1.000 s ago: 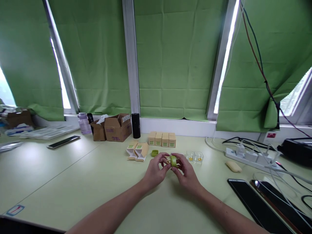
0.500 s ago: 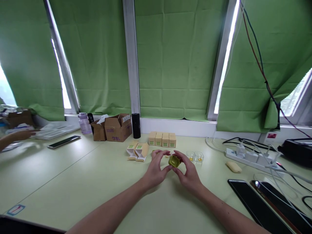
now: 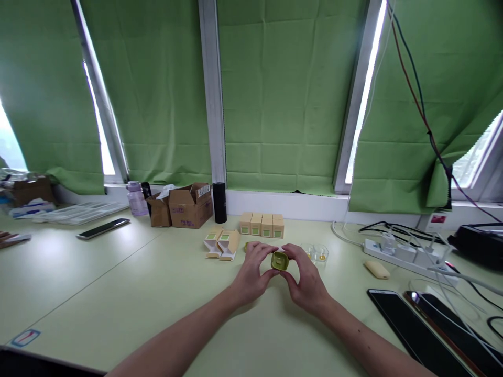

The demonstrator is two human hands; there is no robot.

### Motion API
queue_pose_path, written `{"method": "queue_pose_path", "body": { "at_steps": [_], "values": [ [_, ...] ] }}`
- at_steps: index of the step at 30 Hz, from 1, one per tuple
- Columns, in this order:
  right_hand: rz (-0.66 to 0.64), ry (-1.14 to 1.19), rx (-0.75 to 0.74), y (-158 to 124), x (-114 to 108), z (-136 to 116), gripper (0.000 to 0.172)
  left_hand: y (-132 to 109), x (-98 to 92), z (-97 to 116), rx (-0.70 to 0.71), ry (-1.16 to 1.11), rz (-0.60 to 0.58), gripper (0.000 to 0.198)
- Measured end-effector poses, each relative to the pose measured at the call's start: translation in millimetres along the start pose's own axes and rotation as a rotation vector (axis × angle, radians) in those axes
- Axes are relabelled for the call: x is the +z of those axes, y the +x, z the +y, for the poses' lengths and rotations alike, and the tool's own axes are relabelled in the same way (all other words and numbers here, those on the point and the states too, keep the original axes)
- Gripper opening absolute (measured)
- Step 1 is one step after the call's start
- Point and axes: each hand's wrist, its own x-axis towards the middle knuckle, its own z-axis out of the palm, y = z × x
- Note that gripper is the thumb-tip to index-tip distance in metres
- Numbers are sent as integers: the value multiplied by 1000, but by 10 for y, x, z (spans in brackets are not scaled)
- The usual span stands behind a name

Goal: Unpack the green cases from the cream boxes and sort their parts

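Between both hands is a small olive-green square cup or lid, its hollow side facing me. My left hand pinches its left side with thumb and fingertips. On the other side, my right hand grips it in the same way. Just behind the right fingers stand two small clear glass cups with a yellowish spot at the bottom. Part of another green piece shows behind my left fingers, mostly hidden.
Small cardboard boxes stand in a row behind my hands; two opened ones lie to the left. Farther left are cartons, a black cylinder and a phone. A power strip and dark devices lie right.
The green piece has turned slightly and shifted a little left, its opening now squarer to me. At far left, another person's hand has drawn back toward the edge, and the white trays have shifted left.
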Motion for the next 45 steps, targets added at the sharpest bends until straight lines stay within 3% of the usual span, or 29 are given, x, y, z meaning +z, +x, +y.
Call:
{"method": "queue_pose_path", "body": {
  "at_steps": [7, 15, 23, 45],
  "values": [
    [-37, -64, -84, 5, -36, -24, 49, 18, 10, 18, 12, 26, 17, 41],
    [127, -262, -170, 67, -43, -69, 28, -15, 23, 31, 106, 188, 73, 48],
    [137, -379, -194, 63, -34, -98, 29, -61, 54, 58, 173, 288, 49, 50],
    [123, -404, -259, 105, -20, -127, 21, -66, 54, 52, 214, 343, 93, 47]
  ]
}}
